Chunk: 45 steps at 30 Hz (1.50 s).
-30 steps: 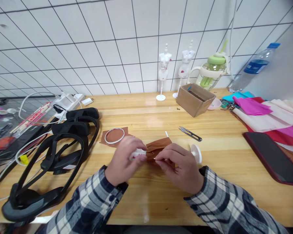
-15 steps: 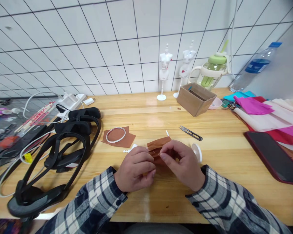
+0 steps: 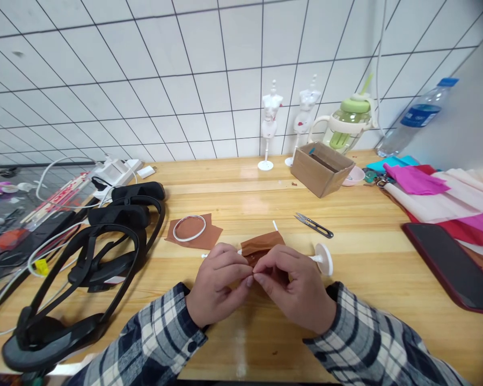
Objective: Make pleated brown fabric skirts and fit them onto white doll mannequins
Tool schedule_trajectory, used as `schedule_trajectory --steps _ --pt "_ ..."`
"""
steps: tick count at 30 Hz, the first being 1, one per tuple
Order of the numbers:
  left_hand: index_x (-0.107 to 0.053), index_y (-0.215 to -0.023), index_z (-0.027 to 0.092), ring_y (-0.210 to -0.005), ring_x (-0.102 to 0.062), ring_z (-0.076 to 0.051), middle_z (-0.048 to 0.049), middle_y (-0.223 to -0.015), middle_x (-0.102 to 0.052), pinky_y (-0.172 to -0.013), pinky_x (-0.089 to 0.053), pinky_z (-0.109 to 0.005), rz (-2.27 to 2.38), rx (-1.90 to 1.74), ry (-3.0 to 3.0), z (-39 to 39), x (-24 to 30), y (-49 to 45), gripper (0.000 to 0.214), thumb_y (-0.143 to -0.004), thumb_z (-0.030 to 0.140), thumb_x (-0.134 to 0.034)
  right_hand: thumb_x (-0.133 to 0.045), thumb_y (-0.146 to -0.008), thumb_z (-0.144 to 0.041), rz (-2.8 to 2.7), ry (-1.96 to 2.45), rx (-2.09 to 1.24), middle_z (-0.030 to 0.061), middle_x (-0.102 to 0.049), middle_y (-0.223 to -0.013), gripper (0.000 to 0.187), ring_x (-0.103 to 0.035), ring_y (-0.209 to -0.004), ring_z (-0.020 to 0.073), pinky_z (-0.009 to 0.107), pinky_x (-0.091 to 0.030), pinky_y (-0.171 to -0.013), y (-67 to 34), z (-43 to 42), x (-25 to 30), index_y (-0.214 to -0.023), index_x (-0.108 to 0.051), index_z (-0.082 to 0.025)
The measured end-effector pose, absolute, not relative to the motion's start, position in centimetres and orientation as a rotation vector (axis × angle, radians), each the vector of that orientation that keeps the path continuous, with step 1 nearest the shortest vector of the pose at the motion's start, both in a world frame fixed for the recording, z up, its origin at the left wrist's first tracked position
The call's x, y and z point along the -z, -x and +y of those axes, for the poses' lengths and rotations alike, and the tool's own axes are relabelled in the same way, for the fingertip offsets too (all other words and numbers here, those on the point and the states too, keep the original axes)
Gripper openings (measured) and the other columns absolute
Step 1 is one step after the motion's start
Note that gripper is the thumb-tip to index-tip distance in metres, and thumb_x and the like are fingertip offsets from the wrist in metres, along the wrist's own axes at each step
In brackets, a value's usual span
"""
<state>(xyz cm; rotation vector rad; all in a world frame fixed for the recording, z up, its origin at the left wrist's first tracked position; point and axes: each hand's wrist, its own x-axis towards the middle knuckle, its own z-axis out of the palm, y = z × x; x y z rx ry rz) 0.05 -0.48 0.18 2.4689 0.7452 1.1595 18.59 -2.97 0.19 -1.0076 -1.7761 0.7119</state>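
My left hand (image 3: 221, 284) and my right hand (image 3: 295, 287) meet over a piece of brown cloth (image 3: 261, 244), thumbs and forefingers pinched tip to tip. Whatever lies between the fingertips is too small to make out. The cloth is around or over a small white dress-form stand lying on its side. Its round base (image 3: 324, 259) shows past my right hand, and its other end pokes out by my left; the middle is hidden by cloth and hands. A short white stick (image 3: 275, 225) lies just behind the cloth.
Thread snips (image 3: 314, 225) lie behind my right hand. A white ring (image 3: 189, 228) rests on another brown piece (image 3: 213, 234). Black headsets (image 3: 116, 236) fill the left side. Two upright dress forms (image 3: 271, 115), a cardboard box (image 3: 322, 171), fabrics (image 3: 422, 185) and a phone (image 3: 451, 262) stand or lie beyond.
My right hand has moved left and down, bringing its fingertips against those of my left. My left thumb and forefinger have closed into a pinch. The camera view has shifted slightly.
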Motion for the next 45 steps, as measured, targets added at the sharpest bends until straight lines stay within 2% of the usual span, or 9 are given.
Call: schedule_trajectory --steps 6,8,11,16,21,25,30,38,45 --pt "-0.068 -0.092 0.02 -0.081 -0.061 -0.017 -0.0037 -0.081 -0.07 -0.08 -0.05 -0.033 0.712 -1.167 -2.302 -0.5 -0.3 -0.1 0.017 -0.084 0.009 -0.057 -0.058 -0.087 -0.016 -1.705 1.136 -0.447 -0.0007 -0.063 -0.078 0.03 -0.056 -0.062 0.0106 0.023 -0.048 -0.058 -19.7 -2.7 -0.2 -0.116 -0.062 -0.022" --pt "-0.067 -0.108 0.021 -0.093 -0.062 -0.018 -0.0059 -0.095 -0.071 -0.086 -0.049 -0.034 0.828 -1.113 -2.189 -0.4 0.1 0.0 0.024 -0.091 0.014 -0.052 -0.06 -0.087 -0.015 -1.747 1.079 -0.276 0.0012 -0.065 -0.083 0.024 -0.06 -0.071 0.0122 0.025 -0.05 -0.065 -19.9 -2.7 -0.2 -0.109 -0.064 -0.022" --pt "-0.054 -0.132 0.023 -0.116 -0.055 -0.021 -0.0102 -0.123 -0.063 -0.099 -0.044 -0.039 0.883 -1.025 -2.104 -0.4 0.7 0.1 0.036 -0.099 0.028 -0.041 -0.062 -0.086 -0.014 -1.899 0.985 -0.083 0.0033 -0.069 -0.088 0.019 -0.063 -0.078 0.0139 0.026 -0.051 -0.07 -19.8 -2.7 0.0 -0.104 -0.066 -0.019" --pt "-0.048 -0.138 0.027 -0.128 -0.046 -0.025 -0.0091 -0.136 -0.054 -0.109 -0.035 -0.047 0.742 -0.972 -2.198 -0.5 1.1 0.2 0.042 -0.1 0.04 -0.034 -0.061 -0.088 -0.013 -1.979 1.022 0.004 0.0031 -0.071 -0.09 0.023 -0.064 -0.08 0.0139 0.026 -0.05 -0.072 -19.5 -2.6 0.1 -0.11 -0.066 -0.018" --pt "-0.049 -0.135 0.025 -0.123 -0.047 -0.025 -0.0097 -0.132 -0.056 -0.105 -0.039 -0.047 0.728 -0.955 -2.348 -0.6 0.8 0.2 0.039 -0.098 0.033 -0.042 -0.061 -0.088 -0.014 -1.964 1.067 -0.048 0.0014 -0.07 -0.085 0.014 -0.063 -0.075 0.0132 0.026 -0.048 -0.068 -19.4 -2.6 0.2 -0.099 -0.067 -0.019" --pt "-0.059 -0.12 0.02 -0.115 -0.051 -0.024 -0.0083 -0.12 -0.064 -0.1 -0.043 -0.043 0.914 -0.926 -2.621 -0.7 0.8 0.4 0.035 -0.086 0.017 -0.06 -0.058 -0.089 -0.014 -1.894 1.101 -0.371 0.0019 -0.068 -0.087 0.011 -0.062 -0.078 0.0125 0.024 -0.05 -0.071 -19.1 -2.6 0.4 -0.094 -0.066 -0.019" --pt "-0.066 -0.105 0.021 -0.104 -0.055 -0.022 -0.0063 -0.11 -0.068 -0.091 -0.047 -0.04 0.978 -1.002 -2.745 -0.9 0.7 0.4 0.027 -0.081 0.011 -0.063 -0.06 -0.087 -0.014 -1.823 1.169 -0.61 -0.0004 -0.064 -0.08 0.008 -0.059 -0.072 0.0112 0.023 -0.048 -0.066 -18.9 -2.5 0.3 -0.088 -0.066 -0.02" --pt "-0.067 -0.09 0.02 -0.081 -0.06 -0.016 -0.0033 -0.087 -0.071 -0.079 -0.046 -0.035 0.964 -1.126 -2.496 -0.4 -0.2 -0.2 0.014 -0.081 0.011 -0.06 -0.058 -0.09 -0.017 -1.824 1.053 -0.618 0.0019 -0.067 -0.084 0.011 -0.062 -0.076 0.0128 0.024 -0.052 -0.068 -18.6 -3.1 0.0 -0.093 -0.067 -0.021" --pt "-0.067 -0.088 0.02 -0.072 -0.06 -0.014 -0.0022 -0.081 -0.072 -0.075 -0.046 -0.034 0.923 -1.169 -2.439 -0.4 -0.3 -0.1 0.013 -0.081 0.01 -0.061 -0.058 -0.09 -0.016 -1.942 1.003 -0.327 0.0026 -0.07 -0.087 0.015 -0.063 -0.077 0.0132 0.026 -0.051 -0.068 -18.7 -3.3 0.3 -0.101 -0.067 -0.02"
